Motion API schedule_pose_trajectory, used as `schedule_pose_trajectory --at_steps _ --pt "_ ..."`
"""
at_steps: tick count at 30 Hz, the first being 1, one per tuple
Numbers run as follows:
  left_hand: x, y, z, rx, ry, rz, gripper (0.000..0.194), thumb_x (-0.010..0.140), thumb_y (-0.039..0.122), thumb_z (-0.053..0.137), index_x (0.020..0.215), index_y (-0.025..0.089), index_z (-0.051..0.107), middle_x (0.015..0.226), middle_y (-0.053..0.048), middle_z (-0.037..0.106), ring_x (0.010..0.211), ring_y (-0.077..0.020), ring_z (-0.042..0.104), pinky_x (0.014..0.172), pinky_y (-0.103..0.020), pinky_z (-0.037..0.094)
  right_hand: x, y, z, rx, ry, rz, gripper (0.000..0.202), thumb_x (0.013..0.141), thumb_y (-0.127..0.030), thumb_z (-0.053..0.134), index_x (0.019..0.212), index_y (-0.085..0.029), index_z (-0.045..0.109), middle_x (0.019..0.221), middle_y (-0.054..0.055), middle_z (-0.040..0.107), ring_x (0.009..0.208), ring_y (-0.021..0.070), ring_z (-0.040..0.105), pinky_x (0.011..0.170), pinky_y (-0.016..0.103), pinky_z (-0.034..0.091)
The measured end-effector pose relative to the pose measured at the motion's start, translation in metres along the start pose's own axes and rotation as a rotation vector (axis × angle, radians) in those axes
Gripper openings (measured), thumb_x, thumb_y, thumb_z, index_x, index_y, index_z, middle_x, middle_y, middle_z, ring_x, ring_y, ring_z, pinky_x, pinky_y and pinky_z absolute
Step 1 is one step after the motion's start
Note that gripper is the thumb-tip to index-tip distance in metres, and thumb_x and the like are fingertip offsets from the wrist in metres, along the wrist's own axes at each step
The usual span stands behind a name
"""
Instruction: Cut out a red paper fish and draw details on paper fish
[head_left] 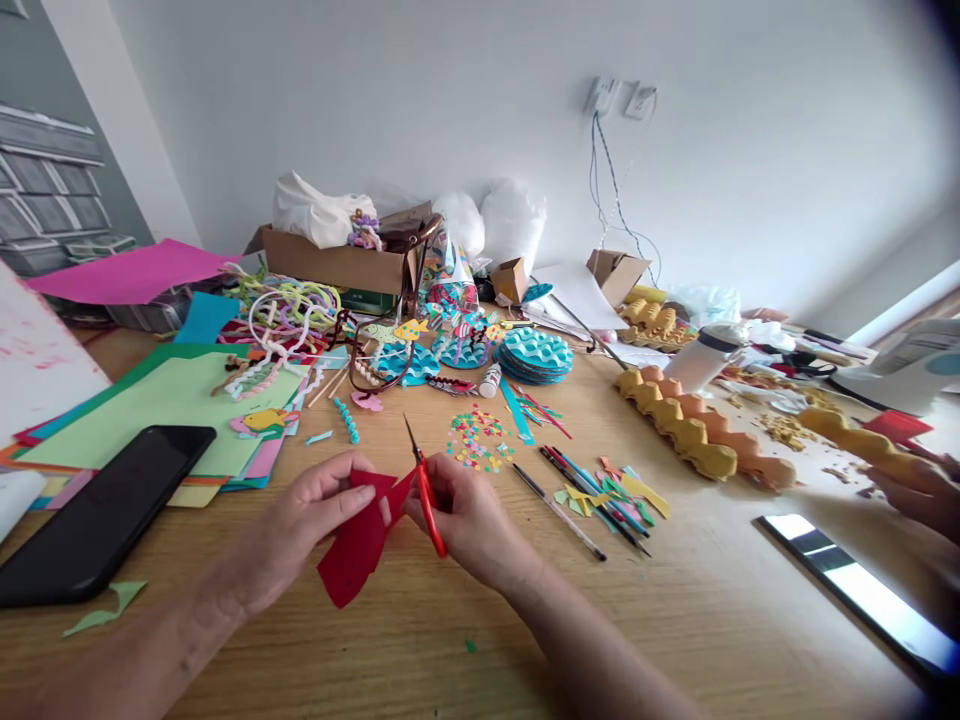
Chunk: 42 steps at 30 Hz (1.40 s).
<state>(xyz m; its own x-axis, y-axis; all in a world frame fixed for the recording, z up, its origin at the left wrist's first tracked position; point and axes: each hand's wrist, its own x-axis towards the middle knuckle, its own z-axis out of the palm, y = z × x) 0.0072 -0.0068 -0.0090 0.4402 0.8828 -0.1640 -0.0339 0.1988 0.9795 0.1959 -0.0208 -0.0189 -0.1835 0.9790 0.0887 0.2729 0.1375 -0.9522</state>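
My left hand (319,515) pinches a dark red piece of paper (352,555) between thumb and fingers, above the wooden table. A pair of scissors (426,500) with red-orange handles sits in my right hand (469,515), the blades pointing up and away from me. The fingertips of that hand also touch a narrow part of the red paper. Whether the blades are parted is hard to make out. Just beyond my hands lie a scatter of small coloured paper dots (480,440) and a twisted blue pipe cleaner (346,422).
A black phone (112,510) and stacked coloured paper (150,410) lie left. Pens (559,510) and paper scraps (622,495) lie right of my hands. Further right are egg-carton strips (675,425), another phone (862,590) and another person's hand (919,500). Blue wavy discs (534,355) stand behind.
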Motion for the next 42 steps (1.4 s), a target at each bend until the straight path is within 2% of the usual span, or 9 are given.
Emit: schedule_pose_trajectory --at_steps 8,14,18,22,24,28,31,35,42 --pt "0.002 0.0 -0.007 -0.146 0.103 -0.112 0.041 0.06 0.045 0.083 0.082 0.022 0.057 0.065 0.007 0.061 0.051 -0.0079 0.053 0.047 -0.016 0.038 0.006 0.0 -0.011 -0.203 0.25 0.067 0.015 0.069 -0.02 0.058 0.064 -0.021 0.044 0.053 -0.007 0.042 0.051 0.0092 0.036 0.048 0.023 0.024" --pt "0.008 -0.006 -0.003 0.142 -0.038 -0.01 0.034 0.066 0.043 0.076 0.08 0.02 0.054 0.065 0.004 0.061 0.053 -0.0107 0.051 0.048 -0.02 0.037 0.001 -0.011 -0.007 0.269 -0.006 0.127 0.03 0.068 -0.04 0.072 0.074 -0.02 0.051 0.063 -0.005 0.055 0.054 0.0098 0.046 0.051 0.023 0.035" --pt "0.011 -0.016 -0.001 0.357 -0.105 0.093 0.023 0.071 0.034 0.07 0.079 0.021 0.053 0.058 0.008 0.049 0.053 -0.0107 0.045 0.05 -0.02 0.034 -0.001 -0.01 0.001 0.363 -0.151 0.205 0.04 0.054 -0.034 0.085 0.072 -0.019 0.052 0.063 -0.007 0.055 0.059 0.0095 0.049 0.055 0.022 0.038" --pt "0.008 -0.017 -0.005 0.33 -0.164 0.074 0.024 0.069 0.032 0.072 0.082 0.021 0.055 0.059 0.007 0.054 0.054 -0.0116 0.047 0.05 -0.021 0.035 0.001 -0.004 0.005 0.414 -0.179 0.237 0.039 0.051 -0.028 0.085 0.07 -0.019 0.053 0.06 -0.008 0.055 0.056 0.0081 0.049 0.053 0.02 0.037" --pt "0.006 -0.014 -0.009 0.201 -0.118 0.035 0.03 0.073 0.042 0.071 0.092 0.022 0.058 0.066 0.004 0.062 0.056 -0.0133 0.053 0.051 -0.022 0.039 0.003 -0.002 0.002 0.432 -0.088 0.213 0.035 0.052 -0.025 0.083 0.069 -0.018 0.053 0.059 -0.008 0.055 0.053 0.0074 0.048 0.05 0.019 0.035" --pt "0.006 -0.008 -0.012 -0.167 0.15 0.03 0.039 0.077 0.053 0.066 0.1 0.023 0.061 0.074 0.0 0.068 0.06 -0.0167 0.061 0.055 -0.026 0.048 0.005 -0.003 -0.004 0.594 0.199 0.165 0.032 0.056 -0.027 0.08 0.074 -0.019 0.056 0.061 -0.007 0.055 0.05 0.0073 0.047 0.048 0.019 0.036" --pt "0.01 -0.012 -0.005 -0.163 0.112 0.002 0.035 0.069 0.048 0.075 0.084 0.018 0.064 0.069 -0.002 0.067 0.059 -0.0162 0.061 0.053 -0.026 0.048 0.005 -0.002 -0.002 0.723 0.327 0.166 0.037 0.054 -0.029 0.082 0.077 -0.019 0.056 0.064 -0.006 0.056 0.053 0.0078 0.05 0.05 0.019 0.037" --pt "0.012 -0.023 0.009 0.081 -0.002 0.036 0.034 0.059 0.05 0.077 0.07 0.019 0.066 0.057 0.0 0.061 0.051 -0.0159 0.054 0.047 -0.026 0.043 0.0 -0.002 0.012 0.779 0.297 0.179 0.041 0.052 -0.032 0.085 0.077 -0.019 0.055 0.063 -0.006 0.057 0.051 0.0077 0.048 0.051 0.02 0.038" --pt "0.004 -0.016 0.015 0.167 0.265 0.082 0.02 0.066 0.042 0.072 0.065 0.025 0.064 0.061 0.003 0.064 0.062 -0.0192 0.056 0.061 -0.029 0.044 -0.007 -0.005 0.026 0.683 0.171 0.164 0.037 0.056 -0.034 0.082 0.073 -0.02 0.053 0.058 -0.007 0.054 0.05 0.0075 0.045 0.049 0.02 0.038"
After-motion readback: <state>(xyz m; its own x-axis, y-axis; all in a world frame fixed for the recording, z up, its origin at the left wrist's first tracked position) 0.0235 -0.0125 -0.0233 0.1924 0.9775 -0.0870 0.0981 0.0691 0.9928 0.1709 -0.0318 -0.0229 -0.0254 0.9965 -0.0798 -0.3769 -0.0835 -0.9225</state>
